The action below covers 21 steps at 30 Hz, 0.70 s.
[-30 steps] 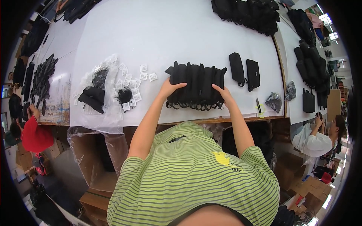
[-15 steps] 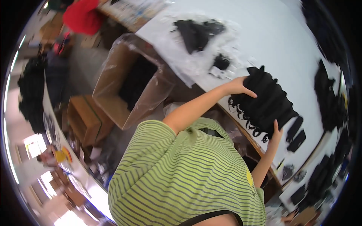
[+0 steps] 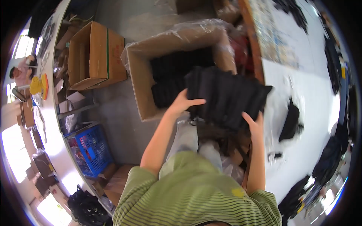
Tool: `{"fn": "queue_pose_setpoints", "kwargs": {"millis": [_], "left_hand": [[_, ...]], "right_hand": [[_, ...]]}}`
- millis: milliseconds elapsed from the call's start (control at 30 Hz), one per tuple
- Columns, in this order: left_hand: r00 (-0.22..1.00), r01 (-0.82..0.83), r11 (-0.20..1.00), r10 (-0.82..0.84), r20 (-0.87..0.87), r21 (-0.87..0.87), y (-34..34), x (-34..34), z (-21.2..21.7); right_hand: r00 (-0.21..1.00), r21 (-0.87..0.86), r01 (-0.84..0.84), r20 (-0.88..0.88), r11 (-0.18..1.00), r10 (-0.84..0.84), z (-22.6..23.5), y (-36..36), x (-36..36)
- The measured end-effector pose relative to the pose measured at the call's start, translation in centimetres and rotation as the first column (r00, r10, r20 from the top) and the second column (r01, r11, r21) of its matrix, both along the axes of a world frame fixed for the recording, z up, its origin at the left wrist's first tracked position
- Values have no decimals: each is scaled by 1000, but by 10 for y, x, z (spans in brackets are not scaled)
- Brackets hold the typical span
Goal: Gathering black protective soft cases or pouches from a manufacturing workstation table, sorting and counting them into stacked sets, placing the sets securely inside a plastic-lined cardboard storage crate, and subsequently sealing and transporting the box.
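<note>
Between my two hands is a row of black folded fabric pieces [image 3: 224, 98], packed side by side. My left hand [image 3: 181, 102] grips its left end, thumb lying across the front. At the right end my right hand [image 3: 256, 123] is closed on the same bundle, thumb up. The fingers behind the bundle are hidden. The pieces hang over the near right part of an open cardboard box [image 3: 140, 88] lined with clear plastic. More black pieces [image 3: 179, 64] lie inside that box, partly covered by the bundle.
To the right runs a white table [image 3: 315, 67] with a black piece [image 3: 289, 120] on it. An open carton [image 3: 115, 52] stands left of the box. Nearer are a blue plastic crate [image 3: 96, 148] and a black bag [image 3: 86, 207]. A person [image 3: 23, 71] is at the far left.
My body has turned left, away from the white table. Both hands have carried the black bundle off the table and over to the plastic-lined box.
</note>
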<state>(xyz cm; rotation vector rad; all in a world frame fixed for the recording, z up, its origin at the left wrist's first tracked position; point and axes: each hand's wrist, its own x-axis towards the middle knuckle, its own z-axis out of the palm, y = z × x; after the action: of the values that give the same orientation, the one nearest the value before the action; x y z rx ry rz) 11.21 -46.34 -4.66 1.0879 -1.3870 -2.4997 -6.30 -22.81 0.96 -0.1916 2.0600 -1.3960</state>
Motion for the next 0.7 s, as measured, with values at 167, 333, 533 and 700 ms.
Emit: {"fn": "queue_pose_setpoints", "kwargs": {"millis": [167, 333, 533, 700], "left_hand": [[920, -317, 947, 321, 225, -55, -149, 63, -148], [848, -395, 901, 432, 308, -177, -251, 80, -292], [808, -356, 880, 459, 369, -315, -288, 73, -420], [738, -157, 711, 545, 396, -686, -297, 118, -496]], "right_hand": [[898, -63, -324, 292, 944, 328, -201, -225, -8], [772, -203, -432, 421, 879, 476, -361, -355, 1], [848, 41, -514, 170, 857, 501, -521, -412, 0], [814, 299, -559, 18, 773, 581, -553, -425, 54]]}}
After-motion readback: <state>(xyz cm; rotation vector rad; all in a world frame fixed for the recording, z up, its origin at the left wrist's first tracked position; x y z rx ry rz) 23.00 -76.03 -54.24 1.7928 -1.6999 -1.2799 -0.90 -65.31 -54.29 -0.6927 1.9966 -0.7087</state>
